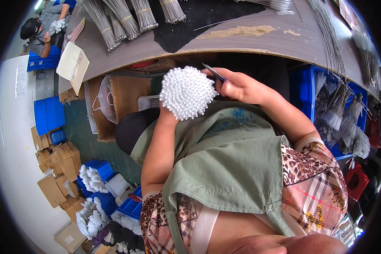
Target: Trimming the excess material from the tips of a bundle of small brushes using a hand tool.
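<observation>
Bundle with white tips [187, 93], clasped by the mostly hidden left hand [164, 111], stands before the bench [122, 57]; the right hand [238, 86] grips scissors [214, 73] beside it. Notebook [73, 67] markings are too small to read.

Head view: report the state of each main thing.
White-tipped bundle: held up, tips fanned into a dome
Pointed-bladed tool: in the right hand's grip, opening unclear
Wire bundles on the workbench: banded
Booklet: open
Blue crate at right: loaded
Cardboard box under workbench: open
</observation>
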{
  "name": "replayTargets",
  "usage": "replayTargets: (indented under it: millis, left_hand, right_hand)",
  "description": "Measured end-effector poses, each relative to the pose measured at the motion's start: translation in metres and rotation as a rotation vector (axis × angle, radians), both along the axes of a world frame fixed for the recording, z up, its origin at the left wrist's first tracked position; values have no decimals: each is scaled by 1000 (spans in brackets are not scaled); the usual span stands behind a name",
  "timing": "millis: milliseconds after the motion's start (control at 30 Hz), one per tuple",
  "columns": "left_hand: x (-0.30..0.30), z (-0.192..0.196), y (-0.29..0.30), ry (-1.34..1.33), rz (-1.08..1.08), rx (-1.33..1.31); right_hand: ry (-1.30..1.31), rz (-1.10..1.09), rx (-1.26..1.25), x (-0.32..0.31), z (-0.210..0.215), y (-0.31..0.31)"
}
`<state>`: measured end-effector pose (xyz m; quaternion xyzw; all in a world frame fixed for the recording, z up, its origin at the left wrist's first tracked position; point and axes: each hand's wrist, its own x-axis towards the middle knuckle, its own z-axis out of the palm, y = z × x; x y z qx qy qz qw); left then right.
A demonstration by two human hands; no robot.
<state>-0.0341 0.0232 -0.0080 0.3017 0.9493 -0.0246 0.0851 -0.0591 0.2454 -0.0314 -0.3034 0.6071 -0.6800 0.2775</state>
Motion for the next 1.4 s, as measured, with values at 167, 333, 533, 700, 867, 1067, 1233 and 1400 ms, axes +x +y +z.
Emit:
replayTargets:
  millis: [167, 333, 533, 700, 867, 1067, 1233, 1400]
  left_hand:
    - [23, -56, -30, -211, 530, 1138]
    - [18, -41, -35, 83, 486, 1142]
    - [17, -32, -36, 343, 322, 895]
    - [19, -27, -33, 374, 309, 883]
    - [21, -16, -29, 396, 308, 844]
    - [21, -13, -28, 408, 297, 820]
    - [23, -12, -26, 410, 319, 798]
    - [20, -17, -26, 406, 343, 809]
  right_hand:
    - [-68, -7, 299, 11, 40, 35]
    - [-30, 47, 491, 24, 70, 47]
    - [43, 81, 508, 22, 69, 40]
    - [40, 59, 525, 22, 63, 34]
    - [27, 98, 545, 20, 61, 31]
    - [172, 53, 536, 21, 59, 30]
    - [297, 44, 589, 18, 62, 29]
    - [296, -6, 543, 16, 60, 31]
